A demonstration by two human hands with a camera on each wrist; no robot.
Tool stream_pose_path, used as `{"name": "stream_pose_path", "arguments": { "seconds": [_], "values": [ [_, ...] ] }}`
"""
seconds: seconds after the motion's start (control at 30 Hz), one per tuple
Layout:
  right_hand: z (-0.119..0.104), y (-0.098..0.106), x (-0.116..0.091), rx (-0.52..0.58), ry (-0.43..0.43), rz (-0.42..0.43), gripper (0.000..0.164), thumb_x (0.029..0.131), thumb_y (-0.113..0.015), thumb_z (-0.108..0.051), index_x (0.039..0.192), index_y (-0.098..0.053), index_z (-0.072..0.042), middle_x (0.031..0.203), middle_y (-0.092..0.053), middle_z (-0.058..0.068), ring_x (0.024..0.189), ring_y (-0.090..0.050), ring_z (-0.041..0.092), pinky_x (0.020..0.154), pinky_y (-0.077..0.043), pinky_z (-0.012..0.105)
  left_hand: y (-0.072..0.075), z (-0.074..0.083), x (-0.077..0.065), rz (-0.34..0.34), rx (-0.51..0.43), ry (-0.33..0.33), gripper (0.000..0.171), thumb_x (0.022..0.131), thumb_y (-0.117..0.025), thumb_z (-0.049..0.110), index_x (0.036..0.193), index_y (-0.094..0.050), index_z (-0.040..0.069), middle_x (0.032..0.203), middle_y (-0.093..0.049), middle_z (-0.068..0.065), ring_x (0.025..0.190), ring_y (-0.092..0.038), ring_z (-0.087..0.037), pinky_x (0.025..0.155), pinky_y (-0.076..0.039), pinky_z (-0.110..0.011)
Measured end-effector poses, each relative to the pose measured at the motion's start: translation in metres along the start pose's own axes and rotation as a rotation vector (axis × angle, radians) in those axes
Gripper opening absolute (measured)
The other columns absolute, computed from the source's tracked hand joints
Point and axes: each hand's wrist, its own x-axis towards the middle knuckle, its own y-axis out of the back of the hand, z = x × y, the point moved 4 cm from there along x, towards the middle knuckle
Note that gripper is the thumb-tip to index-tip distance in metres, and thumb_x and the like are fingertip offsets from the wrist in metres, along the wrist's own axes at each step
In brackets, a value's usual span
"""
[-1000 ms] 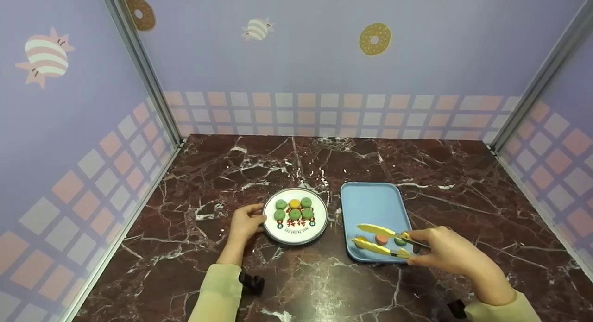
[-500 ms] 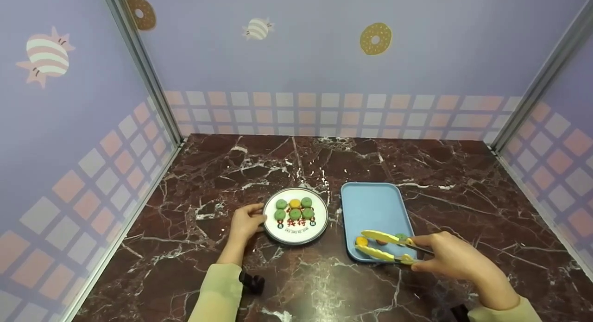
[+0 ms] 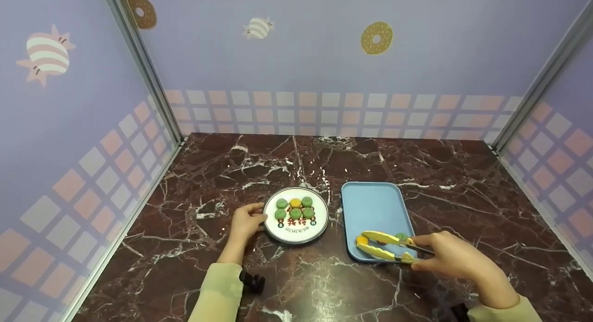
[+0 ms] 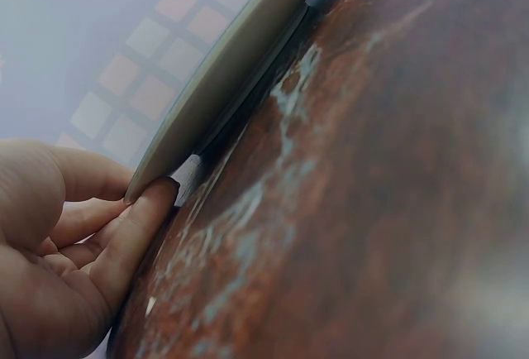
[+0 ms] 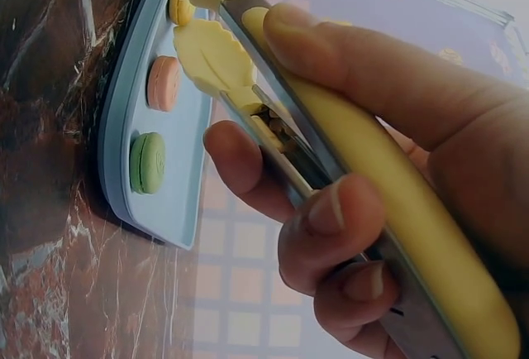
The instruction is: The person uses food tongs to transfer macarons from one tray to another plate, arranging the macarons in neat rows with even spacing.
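Note:
My left hand (image 3: 244, 224) pinches the left rim of a round white plate (image 3: 320, 211), thumb and fingers on the edge in the left wrist view. Several green macarons (image 3: 295, 213) and one yellow macaron (image 3: 295, 203) lie on it. My right hand (image 3: 456, 257) grips yellow-tipped tongs (image 3: 377, 253) over the near end of a blue tray (image 3: 370, 201). The tong tips stand on either side of another yellow macaron (image 3: 362, 240); whether both touch it I cannot tell. Beside it in the tray are a pink-orange macaron (image 5: 163, 83), mostly hidden in the head view, and a green macaron (image 5: 147, 163).
Plate and tray stand side by side on a dark red marbled table (image 3: 222, 173), with a narrow gap between them. Small pale specks are scattered behind the plate. Lilac panels (image 3: 315, 48) close off the back and both sides.
The tongs have shifted slightly right, their tips now beside the tray's yellow macaron and the pink-orange one more covered. My left hand and the plate stay put.

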Motion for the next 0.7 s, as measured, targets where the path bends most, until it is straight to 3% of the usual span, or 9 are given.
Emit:
{"name": "stream_pose_path", "arguments": {
  "seconds": [0.23,0.5,0.7],
  "values": [
    [-0.0002,-0.0003,-0.0002,0.024,0.015,-0.001,0.054,0.084,-0.082,-0.034,0.126,-0.072,-0.002,0.101,-0.079,0.005,0.068,-0.054,-0.004,0.059,-0.047,0.021,0.0006,0.0027,-0.0020,-0.001,0.023,-0.010,0.044,0.089,-0.067,-0.003,0.132,-0.063,-0.010,0.120,-0.067,-0.031,0.088,-0.071,-0.025,0.070,-0.068,-0.033],
    [-0.0007,0.0016,-0.0010,0.021,0.008,0.015,0.054,0.083,-0.084,-0.032,0.127,-0.072,-0.002,0.103,-0.079,0.006,0.069,-0.054,-0.004,0.059,-0.047,0.021,0.0010,0.0028,-0.0016,0.010,0.017,-0.010,0.043,0.088,-0.067,-0.002,0.130,-0.064,-0.010,0.121,-0.066,-0.031,0.093,-0.071,-0.026,0.069,-0.068,-0.032],
    [-0.0032,0.0046,0.0002,-0.016,-0.016,0.017,0.056,0.083,-0.084,-0.036,0.128,-0.072,-0.004,0.108,-0.079,0.007,0.079,-0.065,0.003,0.064,-0.054,0.025,0.0019,0.0035,-0.0012,0.013,0.009,-0.016,0.043,0.088,-0.067,-0.003,0.130,-0.064,-0.011,0.122,-0.067,-0.031,0.092,-0.071,-0.025,0.068,-0.068,-0.032]
  ]
}}
